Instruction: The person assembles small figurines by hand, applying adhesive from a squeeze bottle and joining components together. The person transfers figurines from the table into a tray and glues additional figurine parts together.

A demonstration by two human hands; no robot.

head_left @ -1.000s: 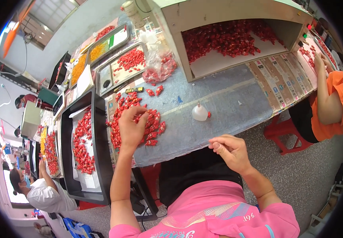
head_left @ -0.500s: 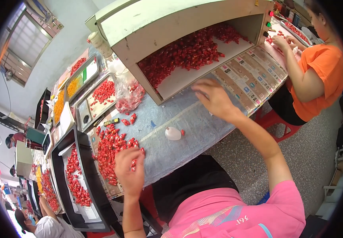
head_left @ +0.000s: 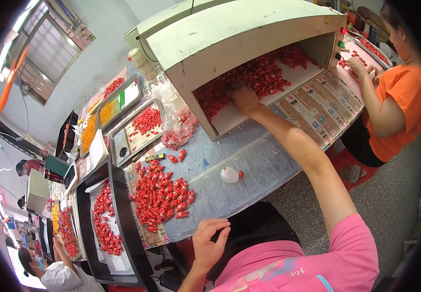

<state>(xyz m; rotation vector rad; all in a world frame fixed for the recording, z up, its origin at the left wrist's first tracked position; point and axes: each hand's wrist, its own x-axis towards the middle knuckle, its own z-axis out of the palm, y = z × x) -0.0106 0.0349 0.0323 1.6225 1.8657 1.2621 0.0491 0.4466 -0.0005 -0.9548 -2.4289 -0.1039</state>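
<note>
The scuffed blue tabletop [head_left: 205, 194] bears one pale box [head_left: 220, 48], upper centre; the right hand [head_left: 245, 101] is inside, its grip I cannot tell; the left hand [head_left: 209, 242], lower centre, curls released; one rounded bottle [head_left: 229, 175], mid-frame; uncountable glossy, knobbly red pieces [head_left: 159, 194] heap centre left and inside the box.

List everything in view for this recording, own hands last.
Table: one, blue-grey top, centre
Open-fronted housing: one, pale, on the table's far side
Small pieces: too many to count, red, heaped on table, inside housing and trays
Black tray: one, black, left of heap
Bottle: one, whitish, right of heap
Metal trays: at least two, silver, beyond heap
Plastic bag: one, clear, left of housing
Co-workers: several, orange shirt right, others far left
Left hand: one, bare, by table's near edge
Right hand: one, bare, inside housing, grip unclear
</note>
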